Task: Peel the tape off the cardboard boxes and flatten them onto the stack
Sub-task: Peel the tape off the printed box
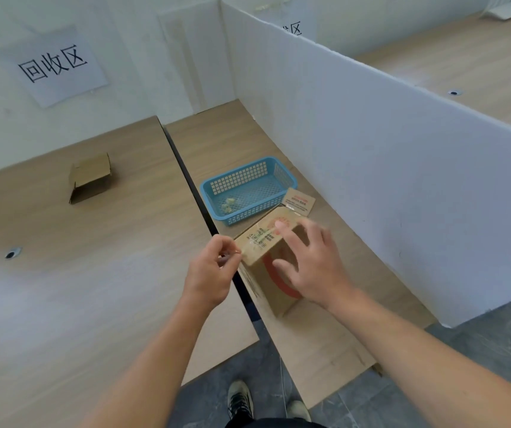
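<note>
My left hand [212, 268] is curled with its back towards me, thumb and forefinger pinched on a thin end of clear tape [237, 251]. My right hand [312, 261] is just beside it, palm down, its fingers [279, 226] spread, nearly straight and blurred. Both forearms are bare and reach forward, the left rising from below and the right slanting in from the lower right.
</note>
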